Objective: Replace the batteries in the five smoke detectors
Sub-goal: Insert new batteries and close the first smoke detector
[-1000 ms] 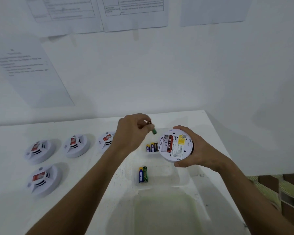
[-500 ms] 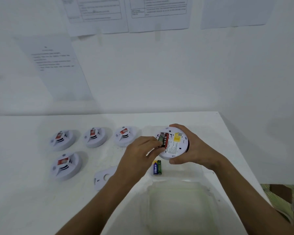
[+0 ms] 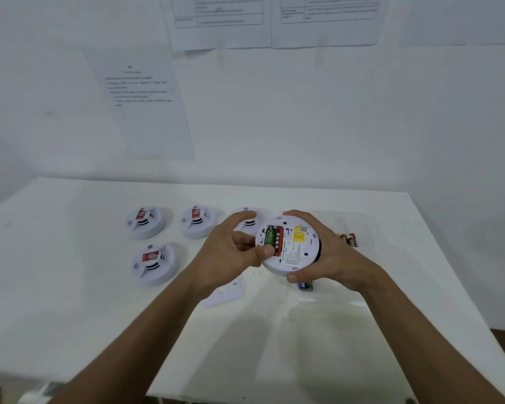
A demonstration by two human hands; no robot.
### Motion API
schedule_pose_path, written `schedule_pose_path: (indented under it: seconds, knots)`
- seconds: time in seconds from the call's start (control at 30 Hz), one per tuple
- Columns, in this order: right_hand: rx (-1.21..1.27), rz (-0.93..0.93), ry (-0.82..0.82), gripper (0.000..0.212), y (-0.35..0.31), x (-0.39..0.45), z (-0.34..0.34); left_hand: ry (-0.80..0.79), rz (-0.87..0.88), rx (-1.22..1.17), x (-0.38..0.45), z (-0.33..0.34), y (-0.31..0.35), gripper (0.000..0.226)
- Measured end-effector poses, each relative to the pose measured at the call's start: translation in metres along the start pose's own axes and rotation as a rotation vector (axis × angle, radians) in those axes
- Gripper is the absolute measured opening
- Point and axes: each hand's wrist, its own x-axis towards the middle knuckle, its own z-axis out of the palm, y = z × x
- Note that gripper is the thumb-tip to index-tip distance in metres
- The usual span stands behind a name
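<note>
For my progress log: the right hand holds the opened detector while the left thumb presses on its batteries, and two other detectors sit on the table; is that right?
Not quite: the head view shows four other detectors on the table, not two. The right hand does hold the opened detector, with the left hand's thumb on its batteries.

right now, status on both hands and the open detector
Right hand grips detector, back up. Left hand grips its rim, thumb on green battery beside red battery. Nothing blocking; cover plate, loose batteries on table.
</note>
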Motion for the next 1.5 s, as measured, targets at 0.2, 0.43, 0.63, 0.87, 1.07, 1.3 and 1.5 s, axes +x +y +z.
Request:
schedule_pose_path:
  seconds: [0.2, 0.43, 0.63, 0.87, 1.07, 1.3, 1.5]
  knots:
    - [-0.057, -0.009, -0.015, 0.093, -0.006, 0.014, 0.027, 0.059, -0.04, -0.107, -0.006, -0.023, -0.019, 0.059]
    - [-0.121, 0.052, 0.009, 0.098, 0.001, 0.009, 0.032, 0.123, -0.067, 0.251, -0.008, -0.048, -0.062, 0.058]
    - [-0.126, 0.076, 0.052, 0.099, 0.006, -0.001, 0.028, -0.07, -0.18, 0.84, -0.009, -0.054, -0.108, 0.093]
    - [-0.158, 0.078, 0.051, 0.099, 0.008, -0.006, 0.032, -0.093, -0.069, 0.873, -0.01, -0.056, -0.114, 0.042]
    - [-0.156, 0.079, 0.06, 0.098, 0.009, -0.007, 0.041, 0.054, 0.097, 0.825, -0.019, -0.064, -0.104, 0.053]
    - [-0.112, 0.064, 0.057, 0.103, 0.002, -0.002, 0.045, 0.242, 0.421, 0.6, -0.021, -0.067, -0.04, 0.062]
    - [-0.119, 0.018, 0.046, 0.103, -0.009, 0.007, 0.054, -0.019, 0.405, 0.596, -0.016, -0.044, -0.017, 0.066]
